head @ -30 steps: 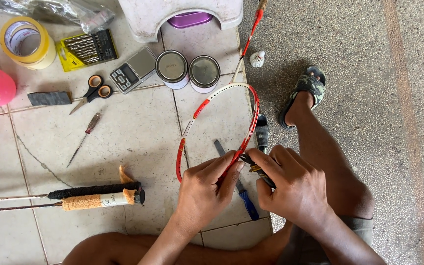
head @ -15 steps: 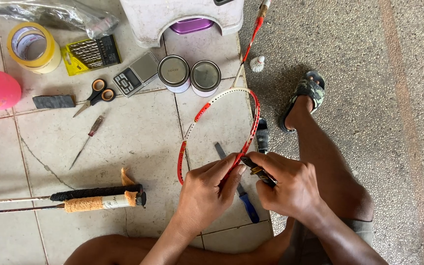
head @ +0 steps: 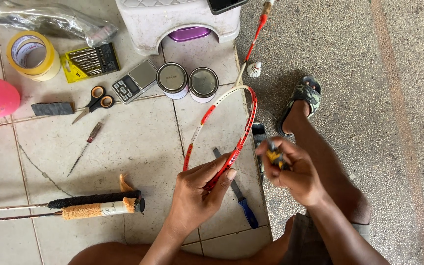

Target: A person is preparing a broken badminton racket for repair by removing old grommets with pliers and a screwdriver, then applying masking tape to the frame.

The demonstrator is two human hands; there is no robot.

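We sit on a tiled floor [head: 138, 142] — left hand [head: 199, 196] clamped on the unstrung red-and-white racket frame [head: 244, 132], right hand [head: 290, 169] closed on a small yellow-black tool [head: 275, 157].

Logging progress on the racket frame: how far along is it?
Done: the racket frame is bare, with no strings across the head. In hand: the left hand pinches the frame's lower rim; the right hand holds a small yellow-and-black tool just off the rim. Left: nothing is strung. The scissors and screwdriver lie untouched on the tiles.
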